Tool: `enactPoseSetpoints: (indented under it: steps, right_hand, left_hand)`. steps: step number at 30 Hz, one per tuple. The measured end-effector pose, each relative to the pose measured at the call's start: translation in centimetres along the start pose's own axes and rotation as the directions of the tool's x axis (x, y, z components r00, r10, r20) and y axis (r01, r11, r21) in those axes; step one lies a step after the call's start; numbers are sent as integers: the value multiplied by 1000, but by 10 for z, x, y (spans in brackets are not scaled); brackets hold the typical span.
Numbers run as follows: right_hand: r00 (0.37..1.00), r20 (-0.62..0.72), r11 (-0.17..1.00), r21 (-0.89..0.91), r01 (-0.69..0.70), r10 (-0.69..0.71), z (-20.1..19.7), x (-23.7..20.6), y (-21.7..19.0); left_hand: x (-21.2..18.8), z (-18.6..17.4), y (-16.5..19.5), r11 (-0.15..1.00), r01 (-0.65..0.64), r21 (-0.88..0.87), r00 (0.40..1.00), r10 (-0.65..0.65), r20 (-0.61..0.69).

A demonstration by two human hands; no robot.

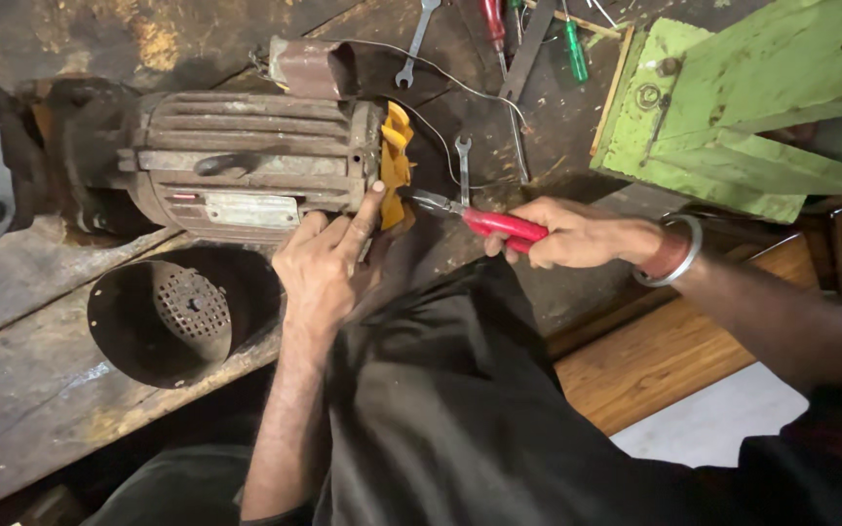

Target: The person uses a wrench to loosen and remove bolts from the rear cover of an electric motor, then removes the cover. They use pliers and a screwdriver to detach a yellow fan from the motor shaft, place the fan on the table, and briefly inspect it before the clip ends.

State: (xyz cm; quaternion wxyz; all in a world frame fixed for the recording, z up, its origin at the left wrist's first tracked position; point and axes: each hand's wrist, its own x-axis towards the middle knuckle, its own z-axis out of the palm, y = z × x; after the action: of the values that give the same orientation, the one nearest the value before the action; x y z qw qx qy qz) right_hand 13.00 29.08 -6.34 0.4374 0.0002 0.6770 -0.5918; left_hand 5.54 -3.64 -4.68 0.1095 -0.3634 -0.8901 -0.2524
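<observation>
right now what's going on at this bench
A person is working at the end of an old ribbed electric motor lying on a worn wooden bench. The left hand steadies the motor beside its yellow fan, while the right hand holds red-handled pliers pointed at the fan. The round fan cover lies detached nearby.

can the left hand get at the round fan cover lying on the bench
Probably yes. The left hand rests on the motor beside the yellow fan, and the fan cover lies just beside it with nothing between.
</observation>
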Motion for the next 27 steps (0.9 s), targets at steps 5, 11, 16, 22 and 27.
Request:
enactPoseSetpoints:
  steps: [5, 11, 16, 22, 27]
  right_hand:
    - [1000, 14, 999, -36, -27, 27, 8, -2, -11]
    - [996, -5, 990, -109, -88, 88, 5, -2, -18]
    - [999, -44, 945, -326, 2, -18, -3, 5, -24]
    - [983, 13, 944, -278, 180, -184, -11, 11, -22]
    - [991, 134, 983, -185, 18, 7, -30, 14, -18]
  left_hand:
    - [1, -1, -1, 1000, -6, -16, 1000, 6, -15]
    - [2, -1, -2, 1000, 0, 7, 1000, 0, -20]
    - [4, 0, -5, 999, -4, 39, 1000, 4, 1]
    - [7, 1, -7, 1000, 9, 21, 1000, -8, -29]
    - [10, -1, -7, 1000, 14, 19, 999, -13, -37]
